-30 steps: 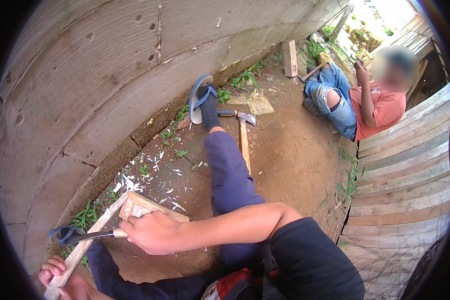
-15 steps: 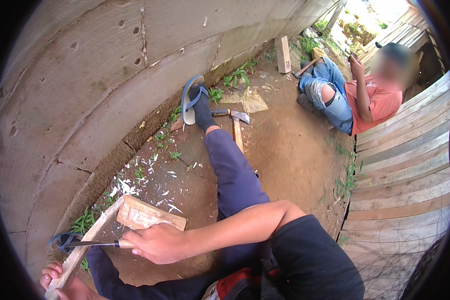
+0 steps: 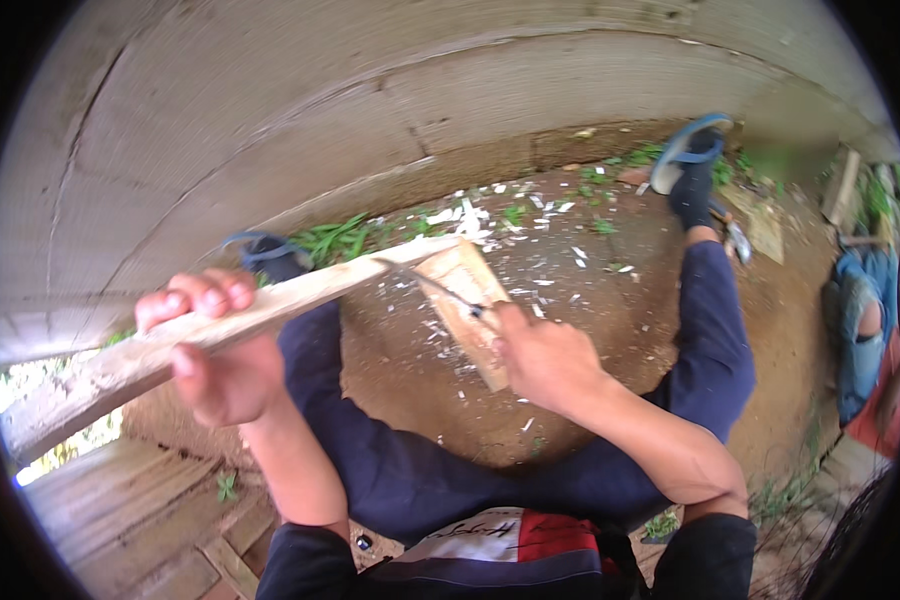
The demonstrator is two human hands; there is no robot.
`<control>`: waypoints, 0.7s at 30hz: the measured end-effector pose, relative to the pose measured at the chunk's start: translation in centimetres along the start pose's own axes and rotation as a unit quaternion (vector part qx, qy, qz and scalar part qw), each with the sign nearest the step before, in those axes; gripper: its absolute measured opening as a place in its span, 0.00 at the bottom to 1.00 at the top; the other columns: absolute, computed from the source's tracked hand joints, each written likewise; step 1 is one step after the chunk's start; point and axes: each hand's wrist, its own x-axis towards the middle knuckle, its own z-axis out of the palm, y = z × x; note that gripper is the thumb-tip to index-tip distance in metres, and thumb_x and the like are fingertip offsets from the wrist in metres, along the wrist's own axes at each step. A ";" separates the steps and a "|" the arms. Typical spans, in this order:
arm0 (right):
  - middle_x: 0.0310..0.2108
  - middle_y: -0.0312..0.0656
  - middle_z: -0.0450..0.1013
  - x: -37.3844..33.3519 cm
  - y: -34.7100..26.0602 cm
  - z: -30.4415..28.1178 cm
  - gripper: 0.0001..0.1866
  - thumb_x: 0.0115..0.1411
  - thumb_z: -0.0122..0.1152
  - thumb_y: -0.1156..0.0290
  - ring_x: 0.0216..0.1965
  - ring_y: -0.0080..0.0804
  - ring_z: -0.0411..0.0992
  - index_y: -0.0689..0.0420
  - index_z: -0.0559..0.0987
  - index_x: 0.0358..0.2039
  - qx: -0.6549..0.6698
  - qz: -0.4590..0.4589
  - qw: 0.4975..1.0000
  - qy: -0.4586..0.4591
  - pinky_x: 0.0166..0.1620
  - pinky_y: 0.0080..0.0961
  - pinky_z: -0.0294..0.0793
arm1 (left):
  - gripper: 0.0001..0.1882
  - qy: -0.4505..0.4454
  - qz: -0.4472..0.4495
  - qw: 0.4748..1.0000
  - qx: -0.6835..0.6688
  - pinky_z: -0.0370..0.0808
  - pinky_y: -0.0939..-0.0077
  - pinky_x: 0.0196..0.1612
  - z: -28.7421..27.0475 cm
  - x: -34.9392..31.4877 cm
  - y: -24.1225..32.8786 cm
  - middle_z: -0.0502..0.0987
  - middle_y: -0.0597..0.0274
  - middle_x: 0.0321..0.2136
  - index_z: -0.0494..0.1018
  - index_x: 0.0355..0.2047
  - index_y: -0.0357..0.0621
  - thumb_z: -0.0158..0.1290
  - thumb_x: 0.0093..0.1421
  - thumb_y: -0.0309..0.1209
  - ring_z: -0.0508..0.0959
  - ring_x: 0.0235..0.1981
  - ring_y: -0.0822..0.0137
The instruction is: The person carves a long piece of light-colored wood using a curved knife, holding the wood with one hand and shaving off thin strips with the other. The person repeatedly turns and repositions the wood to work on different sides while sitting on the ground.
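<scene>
A long pale wooden stick (image 3: 330,285) slants from the lower left up to the middle, its far end at the top of a short wooden block (image 3: 457,328). My left hand (image 3: 225,360) is closed around the stick, fingers over its upper side and thumb below. In my right hand (image 3: 555,365) is the handle of a knife (image 3: 448,292). The knife's blade crosses over the block and its tip reaches the stick's near edge; whether it touches the wood cannot be made out. My right fingers partly hide the handle.
White shavings (image 3: 460,215) litter the dirt between my legs, below a concrete wall (image 3: 300,140). A hammer-like tool (image 3: 738,242) lies beyond my right foot. Another person's bent leg (image 3: 860,340) shows at the right edge, near an upright wood block (image 3: 842,187). Planks (image 3: 140,500) lie lower left.
The view has swung left and down, so the stick and both hands appear nearer the middle. The knife has shifted along the stick, away from my left hand toward its far end.
</scene>
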 end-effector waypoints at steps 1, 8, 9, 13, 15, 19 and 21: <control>0.30 0.56 0.75 0.1 -0.3 0.3 0.17 0.62 0.48 0.66 0.28 0.55 0.77 0.61 0.64 0.49 -0.012 0.004 1.000 -0.005 0.31 0.48 0.76 | 0.18 0.018 0.008 0.999 0.032 0.70 0.66 0.44 -0.3 -0.3 0.3 0.71 0.54 0.35 0.64 0.45 0.41 0.52 0.60 0.36 0.73 0.37 0.60; 0.29 0.56 0.75 0.2 -0.9 -0.3 0.15 0.64 0.47 0.62 0.28 0.55 0.76 0.61 0.69 0.44 -0.032 0.015 0.999 0.003 0.31 0.49 0.75 | 0.19 0.065 0.002 0.995 0.076 0.70 0.67 0.42 -0.4 -1.2 1.1 0.71 0.56 0.35 0.63 0.45 0.43 0.54 0.59 0.39 0.73 0.35 0.61; 0.29 0.56 0.75 0.2 -0.4 -0.2 0.15 0.64 0.47 0.62 0.28 0.55 0.76 0.61 0.69 0.43 -0.009 0.015 1.000 0.017 0.31 0.48 0.75 | 0.20 0.067 0.002 0.995 0.071 0.69 0.67 0.41 -0.4 -1.2 1.0 0.71 0.56 0.34 0.63 0.45 0.43 0.54 0.59 0.39 0.73 0.35 0.61; 0.26 0.55 0.74 0.0 0.3 -0.3 0.13 0.64 0.49 0.63 0.25 0.53 0.75 0.61 0.70 0.39 0.119 -0.033 0.986 0.108 0.30 0.44 0.73 | 0.22 0.031 0.026 0.999 0.022 0.68 0.68 0.37 -1.3 -0.9 1.3 0.71 0.56 0.33 0.63 0.46 0.41 0.54 0.58 0.40 0.74 0.32 0.62; 0.24 0.53 0.73 -0.2 0.0 -0.6 0.12 0.63 0.52 0.66 0.23 0.48 0.75 0.62 0.66 0.39 0.206 -0.029 0.972 0.107 0.28 0.38 0.72 | 0.23 0.007 0.019 1.000 0.002 0.67 0.68 0.35 -2.1 -0.6 1.8 0.71 0.56 0.33 0.63 0.47 0.41 0.54 0.57 0.39 0.74 0.31 0.62; 0.23 0.48 0.73 -1.1 0.4 0.1 0.16 0.59 0.57 0.74 0.23 0.38 0.76 0.61 0.59 0.39 0.326 -0.037 0.942 0.073 0.28 0.29 0.73 | 0.25 0.016 0.017 1.000 -0.016 0.70 0.68 0.33 -3.3 -0.2 1.6 0.74 0.53 0.31 0.61 0.49 0.37 0.53 0.56 0.37 0.75 0.29 0.61; 0.24 0.49 0.74 -1.3 0.1 -0.4 0.16 0.59 0.57 0.74 0.25 0.40 0.77 0.61 0.59 0.39 0.274 -0.049 0.959 0.045 0.30 0.30 0.74 | 0.25 -0.003 0.020 0.999 -0.031 0.71 0.69 0.33 -3.8 0.0 1.4 0.74 0.52 0.31 0.61 0.49 0.35 0.53 0.55 0.37 0.75 0.29 0.61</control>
